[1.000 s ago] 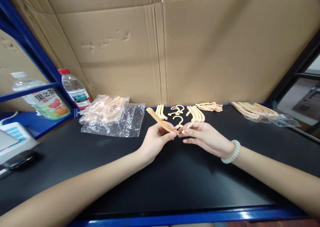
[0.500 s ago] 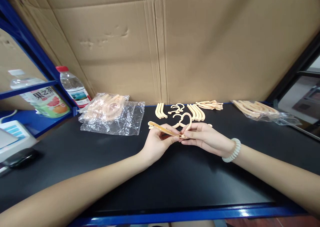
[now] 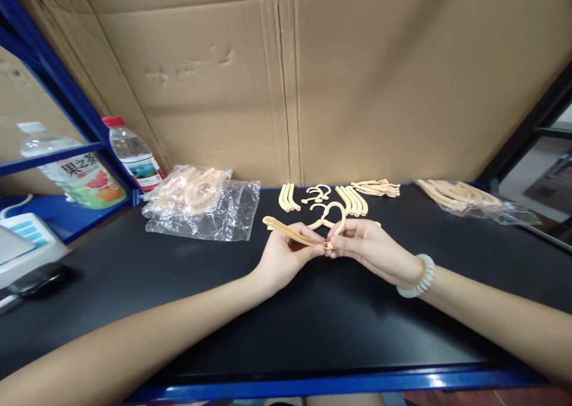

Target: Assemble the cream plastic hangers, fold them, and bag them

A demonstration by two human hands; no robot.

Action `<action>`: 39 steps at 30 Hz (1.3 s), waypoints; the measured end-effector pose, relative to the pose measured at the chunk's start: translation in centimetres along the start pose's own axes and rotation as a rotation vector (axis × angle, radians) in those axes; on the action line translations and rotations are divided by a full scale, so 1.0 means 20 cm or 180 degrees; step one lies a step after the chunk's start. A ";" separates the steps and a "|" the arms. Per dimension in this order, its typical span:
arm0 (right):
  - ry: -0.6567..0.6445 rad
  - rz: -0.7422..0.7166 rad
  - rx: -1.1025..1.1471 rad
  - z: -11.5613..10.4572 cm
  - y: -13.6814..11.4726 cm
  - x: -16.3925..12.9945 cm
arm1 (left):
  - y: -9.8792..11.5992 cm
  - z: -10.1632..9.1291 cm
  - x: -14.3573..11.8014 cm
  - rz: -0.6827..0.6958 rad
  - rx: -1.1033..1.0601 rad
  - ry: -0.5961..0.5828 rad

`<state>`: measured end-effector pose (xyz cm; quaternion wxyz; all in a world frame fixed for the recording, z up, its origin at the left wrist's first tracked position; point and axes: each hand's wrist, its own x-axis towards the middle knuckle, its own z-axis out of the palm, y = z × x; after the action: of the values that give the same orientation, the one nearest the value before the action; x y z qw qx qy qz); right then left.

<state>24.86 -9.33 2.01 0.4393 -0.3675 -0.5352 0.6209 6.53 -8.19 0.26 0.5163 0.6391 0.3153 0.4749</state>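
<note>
little has moved; both hands [image 3: 328, 248] pinch a hanger piece [image 3: 290, 233] over black bench [image 3: 286, 328].

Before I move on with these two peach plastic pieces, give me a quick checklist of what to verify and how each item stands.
1. Left hand grips the long curved arm piece: ok, pinched near its right end.
2. Right hand grips the hook piece: ok, hook points up and away.
3. The two pieces meet end to end: cannot tell, fingers cover the joint.
4. Loose hooks and curved arm stacks lie behind the hands on the black tabletop: ok.
5. Bagged parts on the left lie apart from both hands: ok.
</note>
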 end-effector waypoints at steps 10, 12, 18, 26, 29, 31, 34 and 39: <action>0.0174 -0.0191 -0.0343 0.01 0.02 0.00 | 0.00 0.00 0.00 -0.0138 -0.0082 -0.0007; 0.0224 -0.0249 -0.0401 0.02 0.03 0.00 | 0.00 0.00 0.00 -0.0139 -0.0064 -0.0040; 0.0305 -0.0248 -0.0243 0.02 0.05 0.01 | 0.01 0.02 -0.01 -0.0167 -0.0052 -0.0049; 0.0332 -0.0237 -0.0064 0.03 0.06 -0.01 | 0.02 0.02 0.00 -0.0476 -0.0203 0.0161; 0.0457 -0.0315 -0.0325 0.03 0.04 0.00 | 0.01 0.01 0.01 -0.0539 -0.0217 0.0170; 0.0455 -0.0370 -0.0515 0.03 0.04 0.00 | 0.01 0.01 0.01 -0.0586 -0.0265 0.0145; 0.0323 -0.0439 -0.0643 0.03 0.04 0.00 | 0.02 0.01 0.02 -0.0626 -0.0350 0.0008; 0.0224 -0.0617 -0.0774 -0.01 0.03 0.02 | 0.03 0.01 0.02 -0.0766 -0.0490 -0.0011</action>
<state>24.80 -8.92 1.35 0.4680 -0.3861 -0.6236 0.4930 6.87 -8.13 0.99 0.6175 0.5560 0.3515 0.4312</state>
